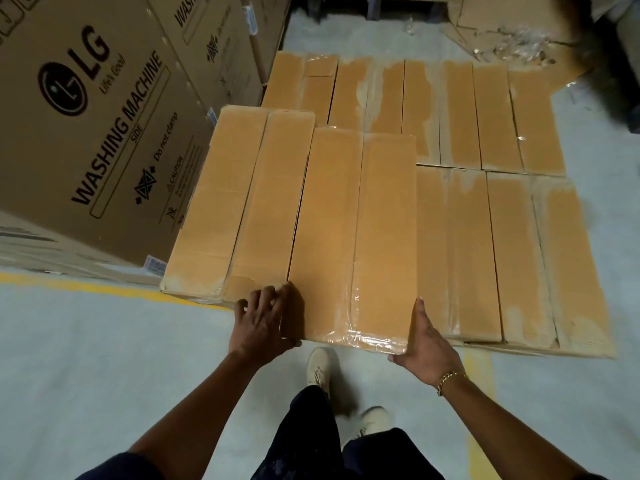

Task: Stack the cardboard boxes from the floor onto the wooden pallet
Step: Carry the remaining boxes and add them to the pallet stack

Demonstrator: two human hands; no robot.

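Note:
A long, taped cardboard box (353, 237) lies in the upper layer, held between my hands at its near end. My left hand (263, 320) grips its near left corner, fingers bent at the seam with the neighbouring upper box (239, 202). Flat against the near right corner is my right hand (426, 344), fingers straight along the side and thumb under the front edge. A lower layer of several similar boxes (485, 237) spreads out to the right and behind. The pallet is hidden beneath them.
Tall LG washing-machine cartons (86, 116) stand close on the left. Torn cardboard and plastic scraps (512, 39) lie at the far right. Grey floor with yellow lines (476, 368) surrounds the stack. My feet (322, 365) are just before the box's near edge.

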